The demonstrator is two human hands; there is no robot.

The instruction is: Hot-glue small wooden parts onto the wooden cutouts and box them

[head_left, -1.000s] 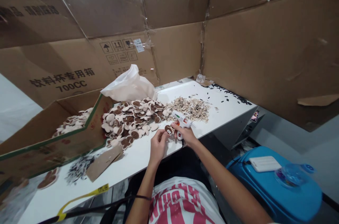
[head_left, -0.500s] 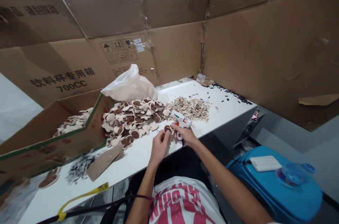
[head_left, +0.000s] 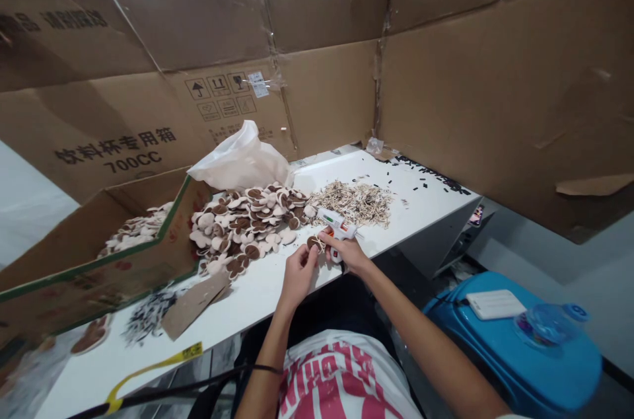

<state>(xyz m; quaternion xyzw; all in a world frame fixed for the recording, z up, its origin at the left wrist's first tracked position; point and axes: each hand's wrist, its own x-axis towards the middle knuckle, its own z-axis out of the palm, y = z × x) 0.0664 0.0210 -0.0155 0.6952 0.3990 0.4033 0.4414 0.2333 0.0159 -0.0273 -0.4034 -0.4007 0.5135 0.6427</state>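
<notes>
My left hand (head_left: 300, 268) pinches a small brown and cream felt piece (head_left: 314, 242) above the table's front edge. Closed round a white glue gun (head_left: 337, 224) with an orange trigger is my right hand (head_left: 349, 254), its fingers meeting the felt piece's right side. The gun's nozzle points right, away from the piece. Left of my hands lies a heap of brown and cream felt pieces (head_left: 247, 224). Just behind the gun spreads a pile of small pale loops or strips (head_left: 354, 202); their exact kind is too small to tell.
An open carton (head_left: 181, 211) with more pale pieces stands at left, beside a white bag (head_left: 242, 158). Cardboard walls (head_left: 327, 92) enclose the table (head_left: 270, 293). Black bits (head_left: 436, 176) lie at the right rear. A blue stool (head_left: 525, 366) holds a power bank (head_left: 495, 304) and bottle (head_left: 549, 325).
Both hands stay in nearly the same place, with the felt piece and glue gun still held. The whole view has shifted very slightly.
</notes>
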